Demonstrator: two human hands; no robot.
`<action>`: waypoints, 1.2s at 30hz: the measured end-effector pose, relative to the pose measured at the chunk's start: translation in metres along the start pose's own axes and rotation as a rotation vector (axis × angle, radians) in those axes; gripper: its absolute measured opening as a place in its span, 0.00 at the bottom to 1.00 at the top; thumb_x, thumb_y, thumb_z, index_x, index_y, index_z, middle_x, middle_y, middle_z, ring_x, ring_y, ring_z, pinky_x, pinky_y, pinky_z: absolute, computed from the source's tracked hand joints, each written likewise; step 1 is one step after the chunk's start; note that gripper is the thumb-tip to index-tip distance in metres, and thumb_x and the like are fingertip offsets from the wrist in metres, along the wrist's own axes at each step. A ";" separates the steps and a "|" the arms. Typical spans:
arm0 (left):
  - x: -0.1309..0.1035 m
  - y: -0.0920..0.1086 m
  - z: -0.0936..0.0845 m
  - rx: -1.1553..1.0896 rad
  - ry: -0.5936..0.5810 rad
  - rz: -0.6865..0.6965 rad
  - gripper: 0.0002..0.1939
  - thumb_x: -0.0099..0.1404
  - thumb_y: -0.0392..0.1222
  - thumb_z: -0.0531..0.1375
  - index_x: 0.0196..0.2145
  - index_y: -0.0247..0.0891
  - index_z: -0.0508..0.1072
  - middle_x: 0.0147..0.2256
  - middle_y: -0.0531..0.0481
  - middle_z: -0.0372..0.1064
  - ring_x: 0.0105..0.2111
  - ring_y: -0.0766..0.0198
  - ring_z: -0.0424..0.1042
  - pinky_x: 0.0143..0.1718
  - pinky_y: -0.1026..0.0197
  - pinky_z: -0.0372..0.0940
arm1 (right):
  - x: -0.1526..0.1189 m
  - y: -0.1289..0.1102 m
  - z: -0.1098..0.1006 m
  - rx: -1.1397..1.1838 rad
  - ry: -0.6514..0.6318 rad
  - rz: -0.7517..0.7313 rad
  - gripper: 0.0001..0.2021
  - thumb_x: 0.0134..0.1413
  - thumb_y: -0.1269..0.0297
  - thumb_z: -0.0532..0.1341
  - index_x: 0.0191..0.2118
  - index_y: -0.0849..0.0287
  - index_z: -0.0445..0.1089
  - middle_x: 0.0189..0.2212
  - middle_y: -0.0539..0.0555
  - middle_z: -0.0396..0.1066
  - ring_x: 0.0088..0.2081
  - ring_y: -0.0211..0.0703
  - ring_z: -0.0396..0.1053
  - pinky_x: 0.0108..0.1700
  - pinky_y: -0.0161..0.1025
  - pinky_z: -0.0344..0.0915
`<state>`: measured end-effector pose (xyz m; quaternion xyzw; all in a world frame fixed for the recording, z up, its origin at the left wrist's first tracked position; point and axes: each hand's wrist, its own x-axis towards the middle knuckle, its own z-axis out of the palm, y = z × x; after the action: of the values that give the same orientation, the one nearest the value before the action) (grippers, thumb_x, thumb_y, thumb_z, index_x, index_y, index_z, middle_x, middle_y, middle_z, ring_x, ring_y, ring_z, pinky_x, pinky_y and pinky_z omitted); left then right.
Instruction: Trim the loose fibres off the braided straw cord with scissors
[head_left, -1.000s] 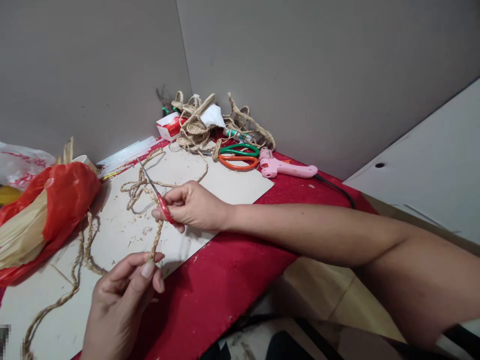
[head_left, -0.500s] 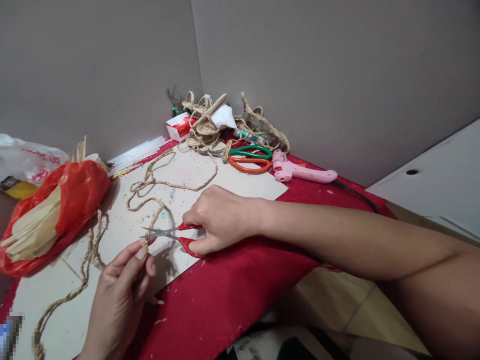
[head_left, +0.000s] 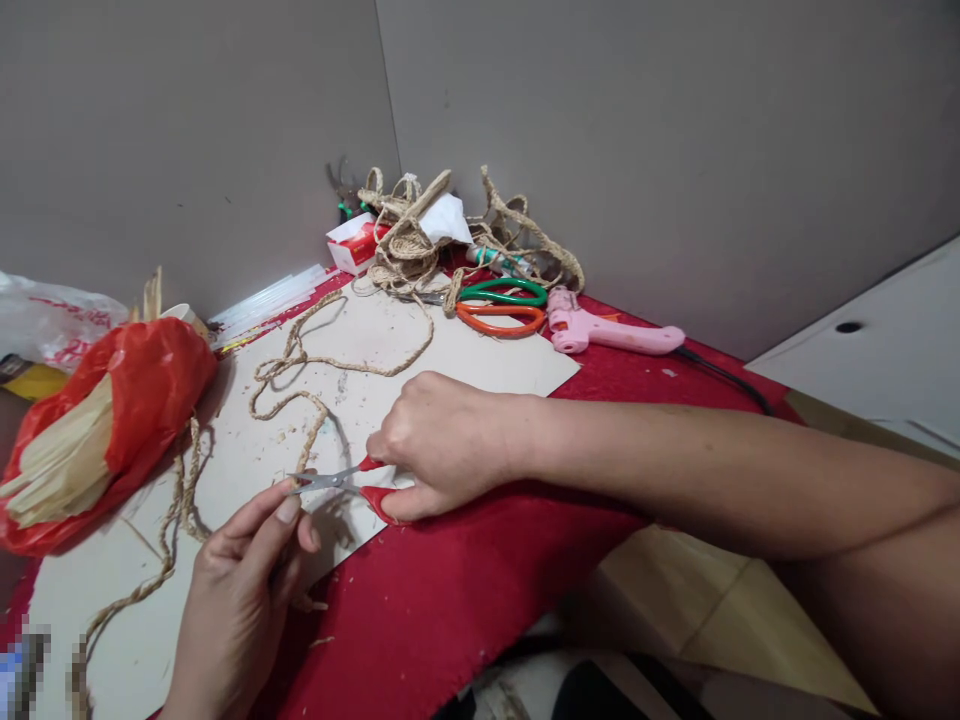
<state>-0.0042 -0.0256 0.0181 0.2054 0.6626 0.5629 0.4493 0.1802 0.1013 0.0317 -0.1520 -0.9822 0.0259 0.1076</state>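
Observation:
My left hand point(head_left: 251, 565) pinches a thin braided straw cord point(head_left: 311, 435) between thumb and fingers at the lower left. Small scissors point(head_left: 334, 480) with red handles are in my right hand point(head_left: 439, 445), thumb in one loop and fingers at the other. Their slightly parted blades reach the cord right at my left fingertips. From there the cord winds over a white board point(head_left: 495, 370) towards the back. Another braided length point(head_left: 169, 545) lies to the left of my left hand.
A red bag point(head_left: 165, 370) of pale husks point(head_left: 67, 450) sits at the left. Along the back are clear sticks point(head_left: 274, 305), a red-and-white box point(head_left: 352, 245), tangled braid point(head_left: 409, 250), green-and-orange-handled scissors point(head_left: 501, 320) and a pink glue gun point(head_left: 622, 335). Red cloth point(head_left: 420, 600) covers the table.
The scissors have tilted, and their tips have moved slightly down the cord, closer to my left fingertips. The view has shifted a little.

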 end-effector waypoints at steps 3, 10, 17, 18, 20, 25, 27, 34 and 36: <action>-0.001 0.001 0.001 0.010 -0.002 0.009 0.16 0.46 0.42 0.72 0.34 0.39 0.78 0.20 0.55 0.68 0.18 0.74 0.61 0.17 0.74 0.58 | 0.000 0.001 -0.001 -0.011 -0.012 0.010 0.20 0.51 0.50 0.55 0.29 0.62 0.75 0.22 0.58 0.74 0.23 0.40 0.66 0.25 0.37 0.40; -0.001 0.001 0.001 0.024 -0.028 0.017 0.15 0.47 0.42 0.71 0.35 0.38 0.78 0.20 0.55 0.67 0.17 0.75 0.59 0.16 0.76 0.54 | 0.000 0.007 -0.003 0.048 -0.014 -0.002 0.18 0.50 0.51 0.56 0.28 0.60 0.74 0.21 0.56 0.73 0.22 0.38 0.64 0.25 0.36 0.41; 0.001 0.000 0.002 0.001 -0.038 0.021 0.15 0.46 0.41 0.71 0.34 0.38 0.78 0.20 0.54 0.68 0.19 0.73 0.62 0.20 0.75 0.59 | -0.001 0.006 -0.002 0.072 -0.022 -0.011 0.17 0.50 0.52 0.56 0.28 0.60 0.74 0.21 0.55 0.73 0.21 0.36 0.62 0.25 0.36 0.41; 0.001 0.000 0.002 0.005 -0.035 0.015 0.15 0.46 0.41 0.72 0.34 0.38 0.78 0.20 0.54 0.68 0.20 0.73 0.63 0.20 0.75 0.59 | -0.001 0.007 -0.003 0.073 -0.027 -0.003 0.17 0.50 0.52 0.56 0.28 0.60 0.75 0.21 0.55 0.73 0.21 0.36 0.62 0.25 0.36 0.41; 0.001 0.000 0.001 0.015 -0.027 0.010 0.16 0.46 0.41 0.72 0.35 0.38 0.78 0.20 0.55 0.68 0.20 0.72 0.63 0.21 0.74 0.60 | 0.000 0.008 -0.003 0.077 -0.029 0.015 0.17 0.49 0.52 0.56 0.28 0.60 0.75 0.21 0.54 0.72 0.21 0.36 0.62 0.25 0.36 0.41; 0.000 0.001 -0.001 0.036 -0.046 0.005 0.16 0.46 0.42 0.71 0.34 0.38 0.78 0.20 0.55 0.67 0.18 0.73 0.61 0.18 0.74 0.58 | 0.001 0.010 -0.001 0.085 -0.025 -0.003 0.17 0.48 0.52 0.57 0.27 0.61 0.74 0.20 0.55 0.72 0.20 0.36 0.60 0.25 0.36 0.42; 0.000 0.002 0.000 0.026 -0.061 0.004 0.15 0.46 0.42 0.71 0.34 0.37 0.78 0.19 0.55 0.67 0.18 0.73 0.61 0.18 0.75 0.57 | 0.001 0.010 0.000 0.077 -0.021 -0.010 0.18 0.49 0.52 0.56 0.27 0.61 0.75 0.20 0.56 0.73 0.20 0.36 0.60 0.25 0.36 0.41; 0.002 0.003 -0.001 0.004 -0.065 -0.030 0.15 0.45 0.40 0.72 0.33 0.37 0.79 0.19 0.55 0.66 0.17 0.75 0.59 0.16 0.76 0.55 | 0.001 0.010 -0.001 0.010 -0.035 -0.014 0.19 0.50 0.51 0.56 0.28 0.62 0.75 0.22 0.56 0.74 0.22 0.38 0.64 0.26 0.36 0.41; 0.003 0.002 -0.002 0.012 -0.063 -0.036 0.15 0.45 0.39 0.72 0.34 0.37 0.79 0.19 0.55 0.66 0.18 0.75 0.60 0.17 0.76 0.56 | 0.001 0.009 -0.003 0.002 -0.043 -0.013 0.19 0.50 0.50 0.56 0.28 0.62 0.75 0.22 0.56 0.74 0.22 0.38 0.64 0.26 0.36 0.41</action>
<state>-0.0074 -0.0238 0.0194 0.2138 0.6550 0.5443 0.4786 0.1824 0.1106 0.0337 -0.1452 -0.9852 0.0297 0.0866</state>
